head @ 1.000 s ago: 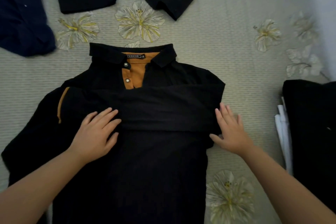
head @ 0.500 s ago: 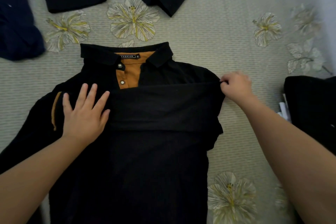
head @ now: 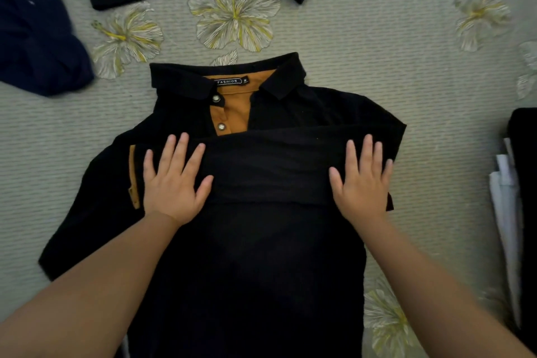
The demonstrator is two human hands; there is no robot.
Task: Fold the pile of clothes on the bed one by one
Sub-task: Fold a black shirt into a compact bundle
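The black polo shirt (head: 250, 256) lies face-up on the flowered bedspread (head: 377, 73), one sleeve folded across its chest. Left hand (head: 171, 183) and right hand (head: 363, 183) press it flat, fingers spread, gripping nothing — lift carelessly and that fold may slide loose.

Both hands, left (head: 171, 183) and right (head: 361, 180), lay flat with fingers spread on the black polo (head: 261, 256) spread over the flowered bedsheet (head: 377, 67).
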